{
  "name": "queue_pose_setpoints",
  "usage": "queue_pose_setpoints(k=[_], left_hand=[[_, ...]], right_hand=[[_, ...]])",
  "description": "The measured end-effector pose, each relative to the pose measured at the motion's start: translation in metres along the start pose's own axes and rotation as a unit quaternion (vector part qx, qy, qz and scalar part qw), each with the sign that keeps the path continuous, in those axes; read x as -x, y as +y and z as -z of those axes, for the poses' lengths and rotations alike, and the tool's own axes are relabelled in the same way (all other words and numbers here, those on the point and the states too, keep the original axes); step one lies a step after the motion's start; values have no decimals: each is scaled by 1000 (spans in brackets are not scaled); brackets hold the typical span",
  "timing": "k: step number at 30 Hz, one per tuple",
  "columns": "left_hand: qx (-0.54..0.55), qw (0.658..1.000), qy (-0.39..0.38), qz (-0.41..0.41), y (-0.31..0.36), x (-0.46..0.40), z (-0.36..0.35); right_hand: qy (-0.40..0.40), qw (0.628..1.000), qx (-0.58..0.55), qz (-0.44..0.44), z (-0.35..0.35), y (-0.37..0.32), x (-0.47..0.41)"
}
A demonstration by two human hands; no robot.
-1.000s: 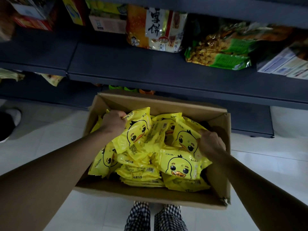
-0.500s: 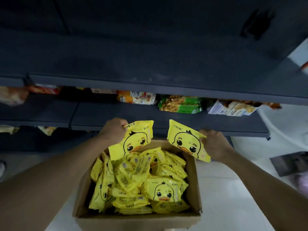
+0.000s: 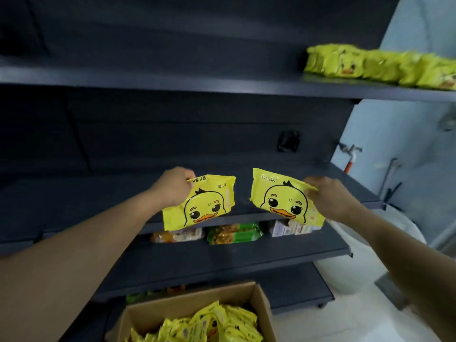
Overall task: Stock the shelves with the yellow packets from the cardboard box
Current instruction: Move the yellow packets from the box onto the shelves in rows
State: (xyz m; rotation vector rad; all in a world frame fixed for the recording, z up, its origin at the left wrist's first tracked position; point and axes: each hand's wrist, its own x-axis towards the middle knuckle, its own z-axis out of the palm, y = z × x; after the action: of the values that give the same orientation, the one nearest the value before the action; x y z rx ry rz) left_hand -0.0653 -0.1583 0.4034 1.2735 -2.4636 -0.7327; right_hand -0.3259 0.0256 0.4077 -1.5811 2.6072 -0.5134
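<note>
Both packets have come up out of the box (image 3: 197, 309) since a second ago, and my view has swung from the box to the shelf (image 3: 259, 169) that now sits behind them. That tells me the pick is done and placing is what's left. My left hand (image 3: 172, 187) pinches the left packet (image 3: 199, 202) by its top corner, and my right hand (image 3: 329, 198) pinches the right packet (image 3: 286, 196) by its side edge. Both hang in front of the shelf's front lip, not yet resting on it.

The packets are flat, glossy film pouches with crimped edges, crinkling where they're gripped and printed with a duck face. The shelf is dark, matte and flat. Above it to the right, a row (image 3: 380, 66) of what look like the same packets stands, though it's blurred. Below the shelf, the box is plain corrugated card, still heaped with packets.
</note>
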Motion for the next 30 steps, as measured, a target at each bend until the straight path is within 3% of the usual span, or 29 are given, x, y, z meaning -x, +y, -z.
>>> queue_pose_setpoints(k=[12, 20, 30], left_hand=[[12, 988, 59, -144, 132, -31, 72], [46, 980, 100, -164, 222, -79, 92], [84, 976, 146, -140, 329, -164, 82]], right_hand=[[137, 990, 18, -32, 138, 21, -16], [206, 978, 2, -38, 212, 81, -66], [213, 977, 13, -10, 286, 159, -193]])
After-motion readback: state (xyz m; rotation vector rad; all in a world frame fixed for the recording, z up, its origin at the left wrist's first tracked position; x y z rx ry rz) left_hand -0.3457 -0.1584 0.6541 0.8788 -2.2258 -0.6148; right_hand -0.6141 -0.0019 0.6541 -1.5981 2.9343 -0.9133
